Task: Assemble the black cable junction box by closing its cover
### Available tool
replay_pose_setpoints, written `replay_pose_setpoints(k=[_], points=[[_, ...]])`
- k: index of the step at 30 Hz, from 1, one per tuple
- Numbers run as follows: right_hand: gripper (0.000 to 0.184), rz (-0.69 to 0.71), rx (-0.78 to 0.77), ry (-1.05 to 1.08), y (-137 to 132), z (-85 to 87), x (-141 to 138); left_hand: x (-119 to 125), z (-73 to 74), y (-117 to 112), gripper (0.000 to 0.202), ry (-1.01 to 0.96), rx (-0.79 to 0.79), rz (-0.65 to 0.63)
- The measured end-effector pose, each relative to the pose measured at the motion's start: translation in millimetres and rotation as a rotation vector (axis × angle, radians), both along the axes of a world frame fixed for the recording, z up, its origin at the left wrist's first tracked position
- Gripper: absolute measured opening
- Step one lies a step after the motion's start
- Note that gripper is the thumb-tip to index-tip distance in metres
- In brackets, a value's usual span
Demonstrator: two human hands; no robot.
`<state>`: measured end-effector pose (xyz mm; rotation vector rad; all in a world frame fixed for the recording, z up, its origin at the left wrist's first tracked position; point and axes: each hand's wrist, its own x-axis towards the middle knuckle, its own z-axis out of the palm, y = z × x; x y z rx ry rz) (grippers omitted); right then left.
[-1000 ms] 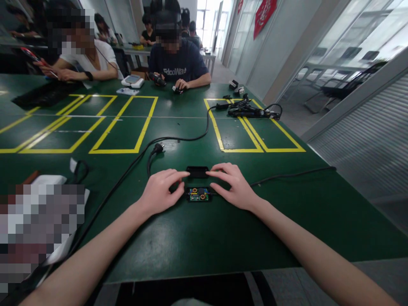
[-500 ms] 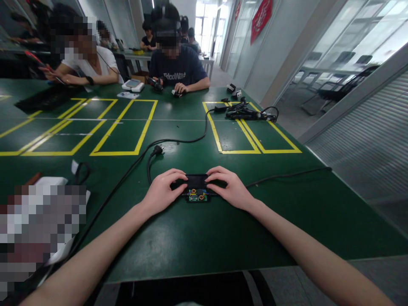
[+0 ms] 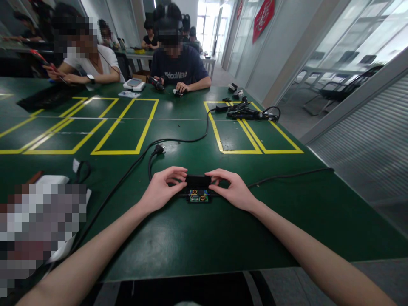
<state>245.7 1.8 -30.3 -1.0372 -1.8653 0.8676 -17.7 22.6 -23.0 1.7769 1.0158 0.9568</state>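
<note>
Between my two hands a black plastic cover (image 3: 198, 181) is held by its short ends, tilted above the table. My left hand (image 3: 164, 185) pinches its left end between thumb and fingers. At the right end my right hand (image 3: 231, 187) has the same kind of grip. Just below the cover, on my side, a green circuit board (image 3: 198, 196) with copper coils sits in a black lower case. Dark leads run from the board's left and right sides, partly hidden under my hands.
A black cable with a plug (image 3: 158, 149) lies beyond my left hand. Farther off, a bundle of black adapters and cables (image 3: 245, 111) rests by yellow tape outlines. A white object (image 3: 54, 180) is at the left. Two people sit across the green table (image 3: 204, 246).
The black cover has tipped, so its outer face shows more squarely now. Both hands keep hold of its ends, with the fingers slightly shifted. The view has moved a little.
</note>
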Motion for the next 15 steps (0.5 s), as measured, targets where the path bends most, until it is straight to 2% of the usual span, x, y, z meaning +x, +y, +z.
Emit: replay_pose_setpoints(k=[9,15], points=[[0.031,0.026,0.035,-0.02,-0.9,2.1,0.9,-0.7,-0.1,-0.5,0.029,0.063,0.053,-0.008],[0.03,0.034,0.044,0.019,0.2,-0.9,0.6,0.4,2.7,-1.4,0.029,0.024,0.004,-0.004]])
